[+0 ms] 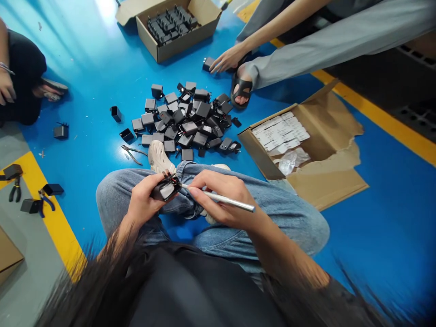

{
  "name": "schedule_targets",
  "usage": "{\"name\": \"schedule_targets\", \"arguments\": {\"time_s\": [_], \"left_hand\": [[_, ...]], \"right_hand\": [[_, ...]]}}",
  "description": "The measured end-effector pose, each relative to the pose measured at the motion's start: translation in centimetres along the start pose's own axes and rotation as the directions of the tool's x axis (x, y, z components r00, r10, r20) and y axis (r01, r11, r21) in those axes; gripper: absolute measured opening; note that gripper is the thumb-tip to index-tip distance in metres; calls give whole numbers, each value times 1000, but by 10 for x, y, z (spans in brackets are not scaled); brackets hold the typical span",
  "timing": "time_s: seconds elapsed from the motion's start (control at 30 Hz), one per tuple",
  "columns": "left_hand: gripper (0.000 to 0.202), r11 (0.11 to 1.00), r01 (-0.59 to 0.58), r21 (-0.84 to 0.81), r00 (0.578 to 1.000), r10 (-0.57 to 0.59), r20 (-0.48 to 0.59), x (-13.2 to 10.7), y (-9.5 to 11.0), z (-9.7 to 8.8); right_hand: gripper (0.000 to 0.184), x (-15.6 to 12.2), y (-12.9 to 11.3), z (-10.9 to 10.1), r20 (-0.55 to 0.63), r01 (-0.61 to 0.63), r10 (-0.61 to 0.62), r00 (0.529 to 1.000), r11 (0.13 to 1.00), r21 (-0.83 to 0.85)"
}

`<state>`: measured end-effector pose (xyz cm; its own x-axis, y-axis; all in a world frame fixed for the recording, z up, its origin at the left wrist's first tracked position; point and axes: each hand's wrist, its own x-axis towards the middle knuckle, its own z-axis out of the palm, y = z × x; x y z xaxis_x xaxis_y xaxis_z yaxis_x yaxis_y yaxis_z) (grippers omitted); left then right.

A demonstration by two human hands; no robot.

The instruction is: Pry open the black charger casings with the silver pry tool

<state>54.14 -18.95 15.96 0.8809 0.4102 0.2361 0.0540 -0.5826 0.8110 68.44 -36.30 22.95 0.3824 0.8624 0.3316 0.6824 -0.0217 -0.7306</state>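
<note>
you sit cross-legged in jeans [289, 218] on a blue floor [95, 81]. your left hand [143, 202] is closed around a small black plastic part [166, 187], held just above your lap near the middle of the scene, its pale face turned up. your right hand [218, 200] pinches a thin silver metal rod [231, 201] like a pen, with its tip touching the right edge of the part and its tail pointing right. just beyond your knees a pale shoe [160, 156] pokes out, and past it lies a loose pile of black parts [187, 122] spread over the floor, with bare metal pliers [132, 153] at its near left edge. at the far end stands an open cardboard box [180, 47] with more black parts set in rows. to the right lies a torn cardboard box [327, 181] holding white labels [281, 131] and a clear bag. a co-worker's hand [226, 59] reaches down from the far right onto a single black part, beside a foot in a black sandal [241, 88]. another person in black [23, 77] sits at the far left. blue-handled pliers [46, 200] and a few black parts lie on a yellow line [57, 222] at the near left.
</note>
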Motion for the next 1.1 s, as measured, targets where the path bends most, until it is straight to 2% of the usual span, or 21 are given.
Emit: {"name": "schedule_targets", "arguments": {"time_s": [0.17,0.33,0.53,0.6,0.77,0.83,0.97,1.1], "left_hand": [[43,996,-78,31,996,77,39,1,-1,-1],[45,993,-102,62,993,98,66,1,-1,-1],[41,983,-168,76,984,162,78,2,0,-3],[41,983,-165,76,984,159,77,3,-1,-4],[41,989,-126,74,987,117,111,6,-1,-3],[42,997,-77,-5,988,77,134,7,0,-4],[47,982,3,-187,973,41,227,6,4,-7],[48,971,-1,-240,956,71,284,5,6,-10]], "right_hand": [[16,1,4,-4,55,-27,25,998,998,51],[17,2,9,-6,111,-78,64,992,989,124],[21,4,13,1,138,-128,104,985,976,178],[23,3,12,2,98,-123,106,989,974,191],[33,-2,8,-8,-138,-129,166,977,962,242],[33,-3,7,-12,-156,-85,134,979,954,288],[26,-2,6,-11,-47,28,-12,999,930,366],[13,-2,2,-9,-22,87,-84,996,947,310]]}}
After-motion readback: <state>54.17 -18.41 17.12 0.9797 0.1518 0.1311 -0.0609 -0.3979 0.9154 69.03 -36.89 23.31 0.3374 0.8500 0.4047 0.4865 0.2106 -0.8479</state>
